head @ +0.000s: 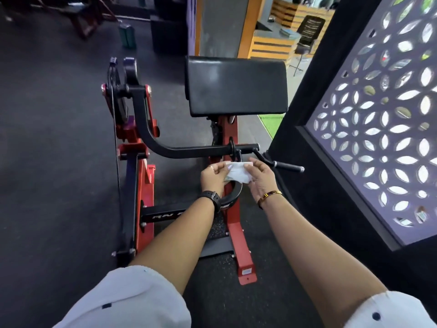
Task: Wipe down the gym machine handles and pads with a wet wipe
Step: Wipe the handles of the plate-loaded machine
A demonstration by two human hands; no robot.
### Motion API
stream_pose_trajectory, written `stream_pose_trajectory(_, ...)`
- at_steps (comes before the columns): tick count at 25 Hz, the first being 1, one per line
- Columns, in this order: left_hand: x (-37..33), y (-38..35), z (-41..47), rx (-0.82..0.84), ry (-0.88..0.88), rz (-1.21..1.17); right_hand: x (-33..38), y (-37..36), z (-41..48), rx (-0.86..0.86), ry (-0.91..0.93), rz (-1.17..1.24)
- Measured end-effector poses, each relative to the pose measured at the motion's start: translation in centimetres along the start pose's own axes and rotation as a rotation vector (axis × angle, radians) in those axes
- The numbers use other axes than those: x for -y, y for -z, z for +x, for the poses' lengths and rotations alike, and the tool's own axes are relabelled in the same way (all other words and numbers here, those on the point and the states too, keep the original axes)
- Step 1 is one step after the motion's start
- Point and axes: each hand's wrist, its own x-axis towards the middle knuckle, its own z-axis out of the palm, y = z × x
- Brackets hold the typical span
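Left hand (212, 177) & right hand (260, 179) both pinching wet wipe (237, 174) btw them. Risk: wipe bunching up, handle (287, 166) getting patchy coverage.

Here we are in a gym, plain as day: a red-and-black curl machine (233, 138) stands dead centre, with its black arm pad (236, 86) up top and a handle (287, 166) below. Dark rubber flooring (59, 138) spreads left of the machine. Behind the machine stand a slatted wooden bench (269, 45) and an office chair (309, 27).
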Motion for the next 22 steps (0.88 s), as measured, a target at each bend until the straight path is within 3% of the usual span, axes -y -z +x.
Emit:
stream_pose_trajectory(5,3.0,0.3,2.6,-0.015,0.062,0.036,-1.7,1.8,3.6,0.112,-0.216,-0.393)
stream_pose_trajectory(16,3.0,-1.4,15.8,-0.065,0.167,-0.045,-1.9,-2.5,17.5,0.128,-0.284,-0.382)
stream_pose_trajectory(22,6.8,-0.1,19.2,-0.162,0.164,0.067,-5.9,-2.1,22.1,0.12,-0.4,-0.407)
